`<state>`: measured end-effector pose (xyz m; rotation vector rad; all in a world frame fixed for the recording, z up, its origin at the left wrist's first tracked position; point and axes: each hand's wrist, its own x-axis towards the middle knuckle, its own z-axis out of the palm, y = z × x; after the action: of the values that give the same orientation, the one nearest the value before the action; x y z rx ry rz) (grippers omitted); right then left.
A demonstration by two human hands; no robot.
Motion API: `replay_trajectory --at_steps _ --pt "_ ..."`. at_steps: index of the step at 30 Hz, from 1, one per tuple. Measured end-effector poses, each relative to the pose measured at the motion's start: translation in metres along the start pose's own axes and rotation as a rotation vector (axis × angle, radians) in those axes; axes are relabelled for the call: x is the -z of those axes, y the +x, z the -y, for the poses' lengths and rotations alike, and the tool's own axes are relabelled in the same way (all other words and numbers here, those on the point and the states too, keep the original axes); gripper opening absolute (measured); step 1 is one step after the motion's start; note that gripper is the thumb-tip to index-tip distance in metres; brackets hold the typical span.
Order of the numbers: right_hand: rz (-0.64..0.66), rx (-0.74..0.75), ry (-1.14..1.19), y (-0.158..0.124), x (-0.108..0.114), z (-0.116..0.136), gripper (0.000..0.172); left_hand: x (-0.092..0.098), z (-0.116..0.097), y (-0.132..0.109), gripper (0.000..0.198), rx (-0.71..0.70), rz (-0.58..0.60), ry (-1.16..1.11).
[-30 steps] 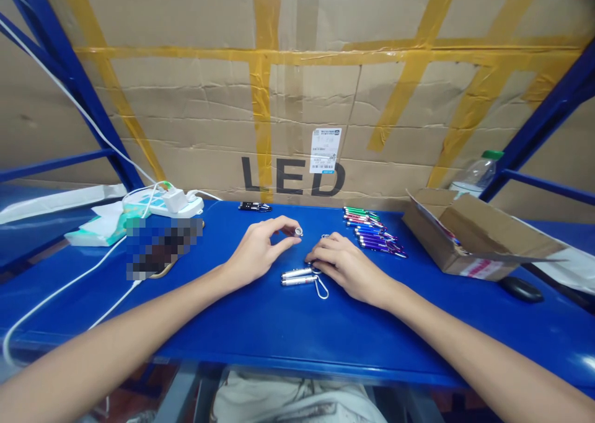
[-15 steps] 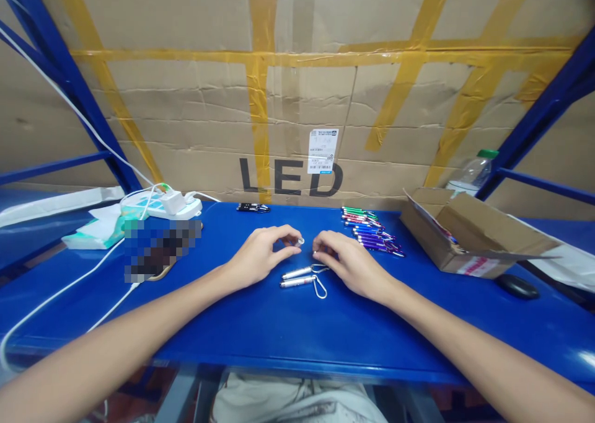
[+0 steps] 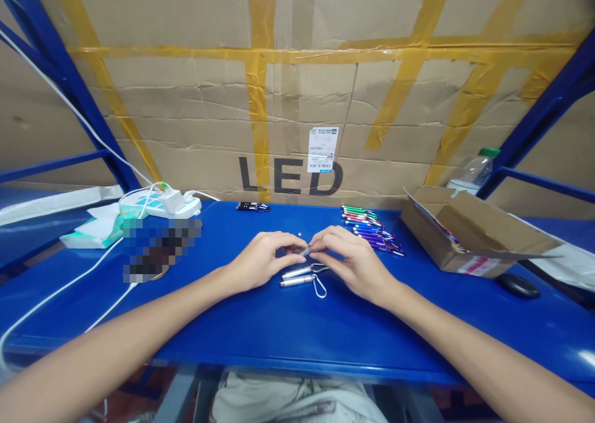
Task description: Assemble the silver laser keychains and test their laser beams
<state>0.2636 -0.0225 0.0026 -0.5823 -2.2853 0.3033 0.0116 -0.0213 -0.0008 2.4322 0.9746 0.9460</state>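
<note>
Small silver piece (image 3: 305, 251), that's what is being held here, up in the middle between both hands, just over the worktop (image 3: 279, 330). From the left hand (image 3: 258, 258), a thumb-and-finger grip is clamped on its left end. At the right end, the fingertips of the right hand (image 3: 351, 258) are brought together on it too, though the finer detail is pretty much hidden by fingers. Neither hand is really nearer, since it's reached from both sides. Its long axis seems to be laid sideways, roughly hand to hand, but too little is left uncovered to be sure.

Just beyond it, a tiny round bit (image 3: 300, 234) can be spotted. On the near side, two silver penlights (image 3: 297, 281) are laid side by side, wire loops (image 3: 320, 288) pointed toward the right hand. Further out past that hand, a row of coloured penlights (image 3: 369, 231) is lined up, then an open cardboard box (image 3: 427, 243). Near the back edge, a black item (image 3: 251, 206) is parked.
</note>
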Motion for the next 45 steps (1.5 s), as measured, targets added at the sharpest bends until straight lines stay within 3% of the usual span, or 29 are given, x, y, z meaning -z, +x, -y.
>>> replay_trajectory --at_steps 6,11,17,20,23,29,34,39,45 --pt "-0.118 -0.118 -0.062 0.002 -0.001 0.0 0.016 0.004 -0.003 0.001 0.016 0.015 -0.044 -0.047" --pt "0.133 -0.15 -0.225 0.0 -0.007 -0.022 0.046 0.006 -0.007 0.002 0.014 0.024 -0.108 -0.049" --pt "0.364 -0.191 -0.385 0.002 -0.014 -0.037 0.067 0.004 -0.006 0.003 0.017 0.054 -0.228 -0.047" --pt "0.376 -0.184 -0.412 0.003 -0.013 -0.032 0.061 0.004 -0.005 0.004 0.017 0.076 -0.272 -0.049" --pt "0.304 -0.178 -0.404 0.005 -0.012 -0.028 0.056 0.004 -0.005 0.004 0.018 0.073 -0.277 -0.049" --pt "0.415 -0.164 -0.355 0.006 -0.016 -0.034 0.076 0.005 -0.004 0.005 0.018 0.118 -0.289 -0.041" --pt "0.316 -0.129 -0.5 0.008 -0.013 -0.033 0.054 0.005 -0.003 0.005 0.019 0.131 -0.273 -0.04" --pt "0.349 -0.123 -0.538 0.008 -0.009 -0.035 0.034 0.005 -0.003 0.005 0.019 0.12 -0.265 -0.025" --pt "0.321 -0.195 -0.518 0.003 0.004 -0.039 0.023 0.006 -0.006 0.005 0.017 0.109 -0.239 -0.019"
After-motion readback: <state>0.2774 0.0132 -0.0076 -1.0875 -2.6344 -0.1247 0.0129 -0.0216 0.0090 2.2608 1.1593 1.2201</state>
